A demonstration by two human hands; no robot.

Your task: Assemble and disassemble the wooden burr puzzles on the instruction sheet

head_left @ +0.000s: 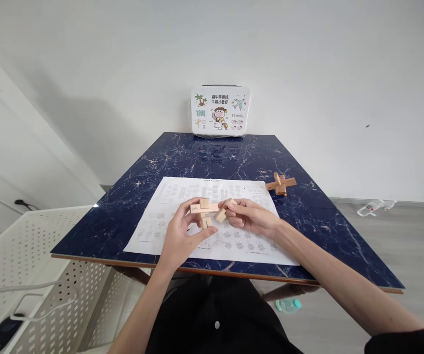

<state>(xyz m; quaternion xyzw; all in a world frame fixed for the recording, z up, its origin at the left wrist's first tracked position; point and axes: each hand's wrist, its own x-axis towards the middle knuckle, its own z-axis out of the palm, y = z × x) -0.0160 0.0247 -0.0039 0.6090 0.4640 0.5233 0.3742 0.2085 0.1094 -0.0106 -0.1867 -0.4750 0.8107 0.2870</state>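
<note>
Nearest, over the front part of the dark blue table (103,231), both hands work above a printed sheet (219,251). The left hand (180,230) curls part-way closed, fingers and thumb gripping a cluster of interlocked wooden blocks (197,209), one bar marked 3. Just beside it, the right hand (254,216) pinches a notched wooden piece (220,215) between thumb and fingers; whether the piece touches the cluster is hard to tell. So, by the look of it, several blocks are joined and at least this piece is left to fit. Farther off, by the sheet's far right corner, a wooden cross (280,185) lies seemingly complete. At the table's far edge, a white case (221,112) stands against the wall.
</note>
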